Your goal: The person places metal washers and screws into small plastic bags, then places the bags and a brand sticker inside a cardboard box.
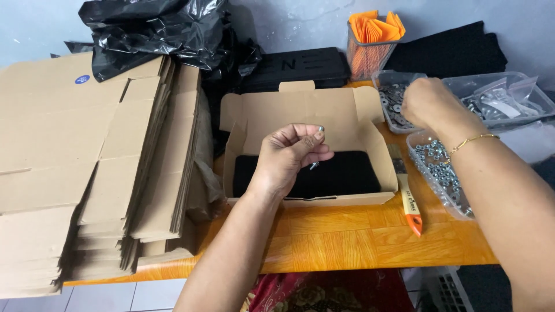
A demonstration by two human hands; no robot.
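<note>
A stack of flat cardboard (87,162) fills the table's nine o'clock side. At centre an open box (306,115) holds a black pad (347,173). At three o'clock stand clear trays: one of nuts (442,173), one of washers (394,104). The left hand (289,159) hovers over the box, fingertips pinched on a small bolt (314,166). The right hand (428,104) reaches into the washer tray; its grip cannot be told. The bolt is judged light, rigid and slippery; grasp it by the shank.
</note>
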